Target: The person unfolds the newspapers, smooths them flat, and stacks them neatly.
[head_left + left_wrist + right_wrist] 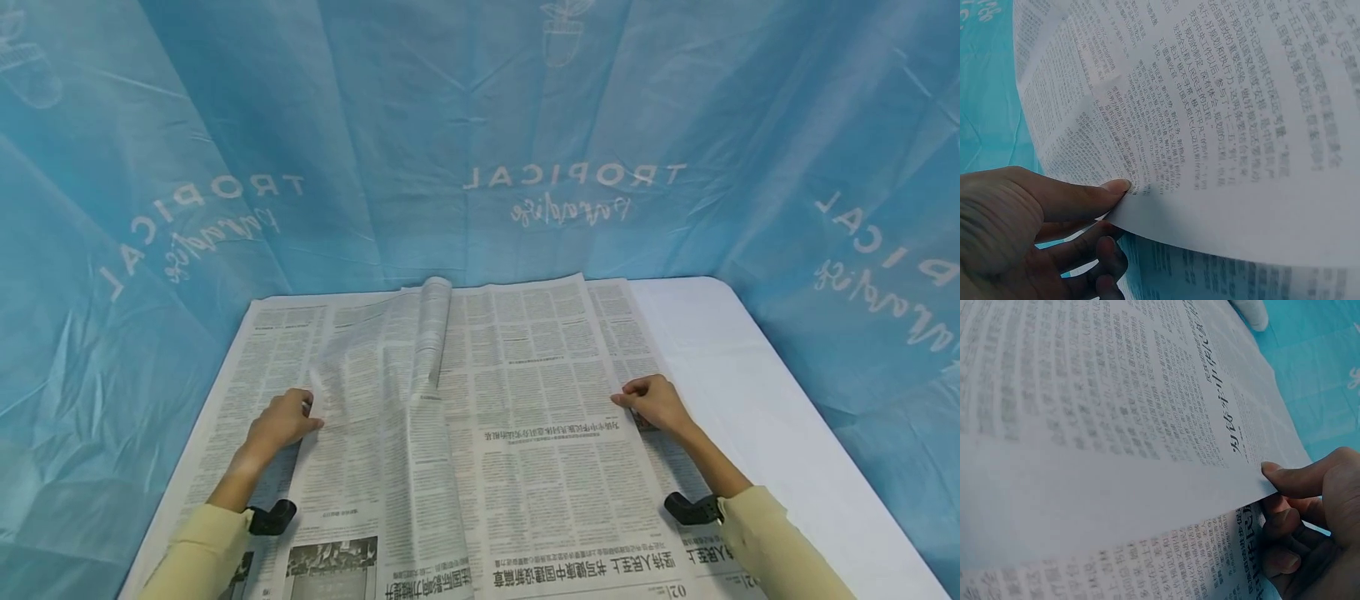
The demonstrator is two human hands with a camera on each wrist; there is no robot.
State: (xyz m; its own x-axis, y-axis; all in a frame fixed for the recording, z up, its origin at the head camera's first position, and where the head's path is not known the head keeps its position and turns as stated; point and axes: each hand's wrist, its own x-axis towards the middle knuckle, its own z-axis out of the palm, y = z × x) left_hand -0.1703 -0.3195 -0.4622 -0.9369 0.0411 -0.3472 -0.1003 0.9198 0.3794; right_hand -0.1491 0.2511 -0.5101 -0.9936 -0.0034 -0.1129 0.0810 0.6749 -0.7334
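Note:
A large spread newspaper sheet [540, 475] lies across the table, with a raised, rolled-looking fold [431, 333] running down its middle. My left hand [283, 421] pinches the sheet's left edge between thumb and fingers; in the left wrist view the thumb lies on top of the printed paper [1210, 125]. On the opposite side my right hand [654, 402] pinches the right edge. The right wrist view has that edge lifted off another newspaper layer [1147, 569] beneath. Under the left edge, too, printed paper shows.
More newspaper [277, 333] covers the table's left part and a strip on the right. White tabletop [750, 400] shows along the right side. Blue printed curtains [465, 125] hang close behind and at both sides. Each wrist wears a black camera strap [272, 518].

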